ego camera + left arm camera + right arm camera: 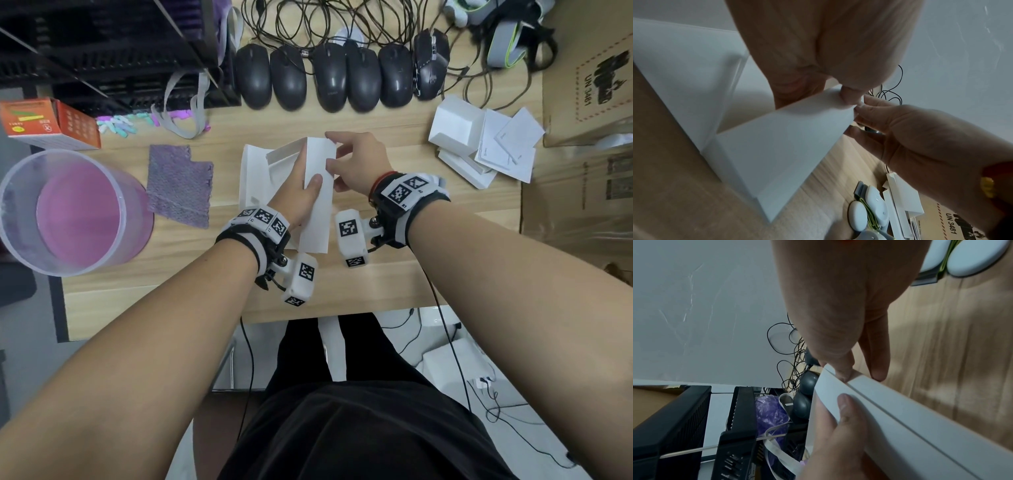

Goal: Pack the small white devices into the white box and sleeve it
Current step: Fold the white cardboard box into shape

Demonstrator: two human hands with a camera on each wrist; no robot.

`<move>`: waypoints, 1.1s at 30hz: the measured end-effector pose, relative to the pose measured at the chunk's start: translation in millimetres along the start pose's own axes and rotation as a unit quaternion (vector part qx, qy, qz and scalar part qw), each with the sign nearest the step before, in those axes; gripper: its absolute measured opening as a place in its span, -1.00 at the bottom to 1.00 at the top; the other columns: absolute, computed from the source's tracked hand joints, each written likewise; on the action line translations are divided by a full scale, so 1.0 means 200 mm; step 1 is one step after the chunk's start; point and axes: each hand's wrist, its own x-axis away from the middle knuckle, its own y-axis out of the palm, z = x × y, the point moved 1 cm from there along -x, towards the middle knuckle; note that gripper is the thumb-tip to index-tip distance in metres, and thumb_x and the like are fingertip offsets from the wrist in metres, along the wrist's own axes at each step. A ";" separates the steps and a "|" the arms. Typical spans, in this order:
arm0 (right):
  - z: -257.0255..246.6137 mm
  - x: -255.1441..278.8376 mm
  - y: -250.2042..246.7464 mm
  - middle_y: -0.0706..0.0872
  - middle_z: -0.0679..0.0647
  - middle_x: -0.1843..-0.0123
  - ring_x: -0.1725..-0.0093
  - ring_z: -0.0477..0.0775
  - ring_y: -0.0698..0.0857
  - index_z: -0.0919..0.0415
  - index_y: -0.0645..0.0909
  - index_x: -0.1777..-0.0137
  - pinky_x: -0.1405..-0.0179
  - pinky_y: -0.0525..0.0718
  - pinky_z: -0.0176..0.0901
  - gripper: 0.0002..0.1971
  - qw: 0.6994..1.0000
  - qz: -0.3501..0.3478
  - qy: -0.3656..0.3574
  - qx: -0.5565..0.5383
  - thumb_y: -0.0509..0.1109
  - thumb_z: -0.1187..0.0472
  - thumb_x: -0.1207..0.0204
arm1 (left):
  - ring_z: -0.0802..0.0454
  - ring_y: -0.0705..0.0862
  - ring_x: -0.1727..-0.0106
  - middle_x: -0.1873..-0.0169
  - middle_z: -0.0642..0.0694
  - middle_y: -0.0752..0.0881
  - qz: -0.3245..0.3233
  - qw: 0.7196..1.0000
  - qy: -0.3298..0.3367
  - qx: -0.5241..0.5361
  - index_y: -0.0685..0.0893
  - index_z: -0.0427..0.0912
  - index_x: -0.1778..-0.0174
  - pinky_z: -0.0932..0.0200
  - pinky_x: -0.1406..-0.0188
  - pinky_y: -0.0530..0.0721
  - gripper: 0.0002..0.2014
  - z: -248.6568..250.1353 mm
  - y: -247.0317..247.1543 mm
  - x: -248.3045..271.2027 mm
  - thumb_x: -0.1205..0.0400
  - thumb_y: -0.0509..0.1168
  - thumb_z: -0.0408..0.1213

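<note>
A long flat white box (317, 212) stands on edge at the middle of the table. A thin seam runs along its upper edge in the right wrist view (920, 426). My left hand (306, 174) grips it from the left, thumb (844, 402) pressed on its face. At the far end my right hand (334, 150) pinches the top corner, its fingertips (844, 374) on the seam. Both hands meet at that corner of the box (781, 146). Behind it lies an open white box part (255, 171). I cannot tell what is inside either.
A clear tub (20, 205) with a pink bottom and a purple cloth (180, 185) lie to the left. Several black mice (329, 82) line the back. More white boxes and leaflets (479, 144) sit right, beside a cardboard box (582, 85). White oval devices (857, 216) with straps lie far right.
</note>
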 end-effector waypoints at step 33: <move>0.05 0.08 -0.10 0.73 0.10 0.22 0.34 0.19 0.80 0.19 0.50 0.27 0.54 0.68 -0.39 -0.81 0.983 0.052 0.171 -0.033 0.33 0.20 -0.58 | -0.13 0.55 -0.32 -0.26 -0.08 0.55 0.033 0.894 0.095 -0.437 0.53 0.03 -0.50 -0.02 -0.17 0.61 -0.51 0.04 0.06 0.04 -0.64 0.42 -0.25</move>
